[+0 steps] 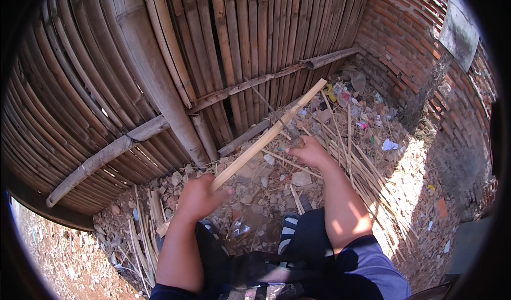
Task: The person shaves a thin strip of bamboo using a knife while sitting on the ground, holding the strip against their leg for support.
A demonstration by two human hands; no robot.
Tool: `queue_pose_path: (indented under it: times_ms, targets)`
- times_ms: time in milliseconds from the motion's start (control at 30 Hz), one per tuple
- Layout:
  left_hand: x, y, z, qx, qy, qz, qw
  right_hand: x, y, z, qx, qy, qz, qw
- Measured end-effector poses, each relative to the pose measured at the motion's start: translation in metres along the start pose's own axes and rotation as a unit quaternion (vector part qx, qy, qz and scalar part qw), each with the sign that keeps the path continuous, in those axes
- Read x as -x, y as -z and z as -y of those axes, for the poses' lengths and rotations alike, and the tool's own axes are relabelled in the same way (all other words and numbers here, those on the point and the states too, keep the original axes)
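Bamboo strip (253,148) (left hand (198,198) around it)

No lettering, label, number or sign can be read anywhere in the head view. Among the litter, the white scrap (389,145), the pink scrap (362,125), the yellow scrap (330,92) and the clear crumpled wrapper (239,228) are too small or creased to tell whether they carry print. The grey panel (459,35) on the brick wall (396,50) likewise gives nothing legible
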State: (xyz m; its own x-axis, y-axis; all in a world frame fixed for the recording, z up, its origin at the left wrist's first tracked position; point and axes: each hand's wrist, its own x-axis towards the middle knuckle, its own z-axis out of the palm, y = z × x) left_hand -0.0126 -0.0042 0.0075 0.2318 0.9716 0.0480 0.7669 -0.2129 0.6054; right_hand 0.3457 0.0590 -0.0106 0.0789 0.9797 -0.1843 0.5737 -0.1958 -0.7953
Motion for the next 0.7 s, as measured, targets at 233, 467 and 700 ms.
queue_pose_path:
  times_ms: [233, 467, 700]
  targets:
    - [-0.006, 0.000, -0.007, -0.018, 0.025, 0.013, 0.999, 0.021, -0.012, 0.039, 0.290, 0.155, 0.038, 0.944]
    - [-0.001, 0.007, -0.009, 0.021, -0.012, 0.028, 0.999, -0.005, 0.020, -0.011, 0.060, 0.036, -0.148, 0.987]
    - [-0.002, 0.004, -0.001, 0.015, 0.004, 0.009, 1.000, 0.015, -0.002, 0.027, 0.221, 0.074, -0.098, 0.967]
